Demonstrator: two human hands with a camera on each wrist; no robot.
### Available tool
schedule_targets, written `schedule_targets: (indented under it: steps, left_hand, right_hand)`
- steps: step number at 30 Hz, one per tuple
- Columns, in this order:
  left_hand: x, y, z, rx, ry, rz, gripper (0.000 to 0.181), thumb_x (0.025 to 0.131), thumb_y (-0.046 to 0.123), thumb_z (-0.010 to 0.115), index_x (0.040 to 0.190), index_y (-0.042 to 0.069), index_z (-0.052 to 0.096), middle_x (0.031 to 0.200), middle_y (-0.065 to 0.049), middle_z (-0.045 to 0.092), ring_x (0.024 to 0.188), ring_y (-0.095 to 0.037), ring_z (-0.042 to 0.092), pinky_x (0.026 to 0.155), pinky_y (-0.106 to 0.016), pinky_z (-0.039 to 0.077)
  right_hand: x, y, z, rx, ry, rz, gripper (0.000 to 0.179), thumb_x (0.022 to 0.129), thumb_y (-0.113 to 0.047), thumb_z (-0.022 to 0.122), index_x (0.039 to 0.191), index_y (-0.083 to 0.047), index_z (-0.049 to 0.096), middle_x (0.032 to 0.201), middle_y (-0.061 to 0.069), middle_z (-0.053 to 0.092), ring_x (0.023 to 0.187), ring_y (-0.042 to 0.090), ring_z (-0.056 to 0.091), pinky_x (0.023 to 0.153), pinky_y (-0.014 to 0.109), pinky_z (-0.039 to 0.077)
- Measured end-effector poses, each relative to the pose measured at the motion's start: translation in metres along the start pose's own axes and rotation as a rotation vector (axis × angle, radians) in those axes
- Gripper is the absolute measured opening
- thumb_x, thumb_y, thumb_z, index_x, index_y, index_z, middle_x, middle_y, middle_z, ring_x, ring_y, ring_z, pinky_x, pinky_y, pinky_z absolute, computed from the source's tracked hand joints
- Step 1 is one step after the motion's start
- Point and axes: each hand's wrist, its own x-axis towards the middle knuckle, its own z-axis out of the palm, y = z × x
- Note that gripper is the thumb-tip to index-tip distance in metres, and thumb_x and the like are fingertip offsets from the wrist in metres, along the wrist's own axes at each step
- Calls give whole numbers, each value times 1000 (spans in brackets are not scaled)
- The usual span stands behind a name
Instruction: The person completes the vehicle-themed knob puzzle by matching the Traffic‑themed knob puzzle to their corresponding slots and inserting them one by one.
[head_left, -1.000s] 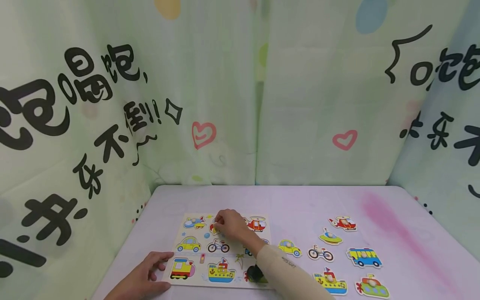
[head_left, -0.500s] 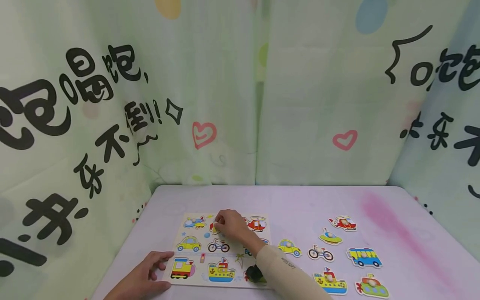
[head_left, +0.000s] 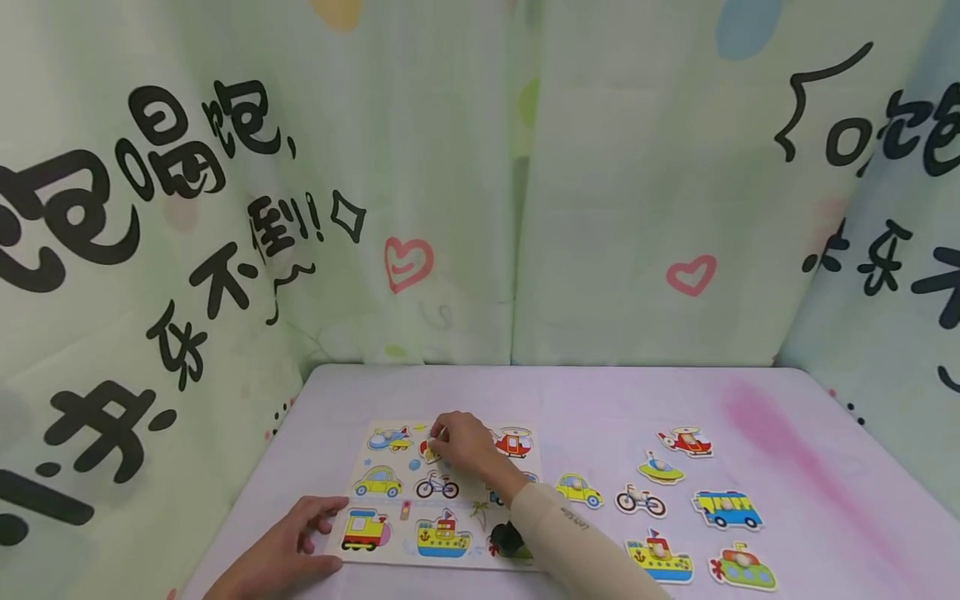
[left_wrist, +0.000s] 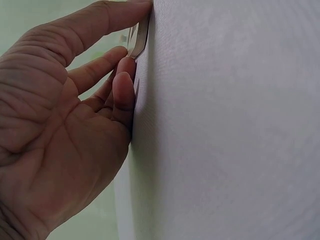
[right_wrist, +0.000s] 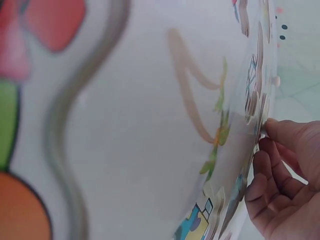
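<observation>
A white puzzle board (head_left: 401, 557) with vehicle pictures lies on the table. My left hand (head_left: 288, 546) holds its left edge near the front corner; in the left wrist view, the thumb and bent fingers touch the board's edge (left_wrist: 142, 40). Over the board's top middle, my right hand (head_left: 468, 450) pinches a small red and yellow puzzle piece (head_left: 427, 452), mostly hidden by the fingers. The right wrist view has the thumb and fingertips (right_wrist: 270, 127) close together at the board's surface. A plane (head_left: 389, 439) and a train (head_left: 365, 530) show on the board's left side.
Loose knobbed pieces lie right of the board: a car (head_left: 579, 490), bicycle (head_left: 640, 501), helicopter (head_left: 686, 442), flying saucer (head_left: 660, 469), bus (head_left: 727, 509), ship (head_left: 660, 557) and submarine (head_left: 742, 567). A printed curtain (head_left: 600, 208) encloses the table's back and sides.
The head view has tilted slightly, so everything sits a little higher in the picture. Both hands keep nearly the same place on the board.
</observation>
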Motion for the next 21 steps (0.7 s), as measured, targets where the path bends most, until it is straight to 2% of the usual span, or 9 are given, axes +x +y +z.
schedule_targets:
  steps: [8, 17, 21]
  left_hand:
    - [2, 5, -4, 29, -3, 52, 82, 71, 24, 94, 143, 17, 55, 111, -4, 50, 94, -21, 49, 75, -29, 48]
    - [1, 4, 1, -11, 10, -28, 83, 69, 22, 94, 142, 19, 56, 110, -5, 49, 96, -22, 48, 75, -33, 46]
    - [1, -1, 2, -29, -6, -22, 84, 70, 22, 94, 144, 17, 55, 110, -5, 49, 96, -23, 48, 74, -32, 45]
  right_hand:
    - [1, -1, -4, -4, 22, 25, 10, 96, -20, 72, 100, -11, 72, 85, 0, 65, 75, 14, 56, 69, 31, 48]
    - [-9, -3, -4, 53, 27, 40, 20, 95, -22, 73, 110, -9, 70, 86, 0, 63, 75, 15, 57, 70, 31, 50]
    - [-15, -2, -5, 73, 47, 10, 22, 95, -23, 73, 110, -8, 70, 86, -1, 63, 75, 14, 55, 68, 30, 48]
